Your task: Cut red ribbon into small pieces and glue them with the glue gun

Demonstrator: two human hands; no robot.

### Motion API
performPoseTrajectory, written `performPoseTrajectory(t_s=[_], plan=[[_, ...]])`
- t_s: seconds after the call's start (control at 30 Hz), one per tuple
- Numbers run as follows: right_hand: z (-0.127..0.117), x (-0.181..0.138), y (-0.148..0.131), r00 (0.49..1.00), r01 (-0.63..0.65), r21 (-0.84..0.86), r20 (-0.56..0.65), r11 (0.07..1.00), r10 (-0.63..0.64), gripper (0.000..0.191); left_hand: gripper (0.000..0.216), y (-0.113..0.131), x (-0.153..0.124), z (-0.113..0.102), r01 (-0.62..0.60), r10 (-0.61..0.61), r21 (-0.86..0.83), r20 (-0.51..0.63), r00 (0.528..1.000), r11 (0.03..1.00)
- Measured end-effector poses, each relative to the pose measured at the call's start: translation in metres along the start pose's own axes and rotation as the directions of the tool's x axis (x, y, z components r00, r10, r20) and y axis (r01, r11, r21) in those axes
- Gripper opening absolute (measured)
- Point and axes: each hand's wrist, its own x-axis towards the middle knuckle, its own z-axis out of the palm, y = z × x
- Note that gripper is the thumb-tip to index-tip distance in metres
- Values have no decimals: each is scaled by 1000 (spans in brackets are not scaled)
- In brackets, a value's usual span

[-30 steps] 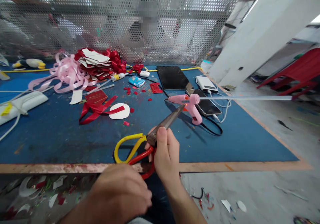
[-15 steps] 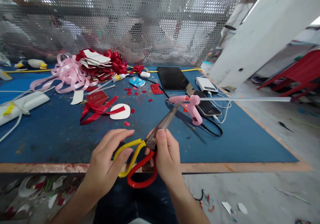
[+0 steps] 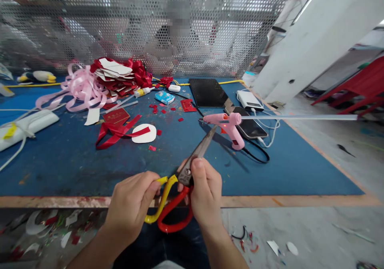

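Observation:
A pair of scissors with one yellow and one red handle is between my hands at the table's front edge, blades pointing up and right. My right hand is closed around them near the pivot, thumb on top. With thumb and fingers pinched, my left hand grips the yellow handle. That handle's covering shows a gap near the pivot. Just beyond the blade tips lies a pink hot glue gun with a long clear glue stick. Left of it, a red ribbon crosses a white oval card.
At the back left are a pink ribbon heap and a stack of white and red pieces. A power strip lies left. A phone, power bank and black tablet-like panel are behind the glue gun.
My left fingers have closed from a loose spread to a pinch on the yellow handle. The scissors and my right hand have shifted slightly right.

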Motion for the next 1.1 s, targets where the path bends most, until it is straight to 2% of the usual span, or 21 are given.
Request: performPoseTrajectory(t_s=[0.2,0.37,0.47,0.57,0.63,0.7,0.77,0.83,1.1], plan=[[0,-3,-2,999,-28,19,33,999,27,48,32,1,-11,1,159,-150,-185,59,987,970],[-1,-5,-9,998,-64,53,6,997,63,49,32,6,-19,0,317,-291,-414,126,948,854],[-2,-2,-13,996,-79,99,-31,992,82,48,29,7,-24,1,360,-362,-581,118,925,730],[-3,3,-17,991,-99,139,-80,985,110,45,15,9,-29,5,385,-454,-738,119,883,555],[-2,5,-20,987,-95,146,-112,985,111,44,24,12,-32,9,415,-504,-805,170,847,424],[-1,5,-23,983,-85,145,-148,986,107,44,33,15,-34,15,454,-546,-825,223,808,335],[1,4,-26,981,-77,151,-163,985,102,44,24,15,-34,22,465,-607,-828,201,768,314],[3,3,-26,985,-59,171,-150,984,85,43,14,12,-34,29,447,-661,-829,132,739,335],[1,-3,-13,1000,-7,232,7,973,6,39,18,1,-39,42,384,-686,-839,18,727,386]])
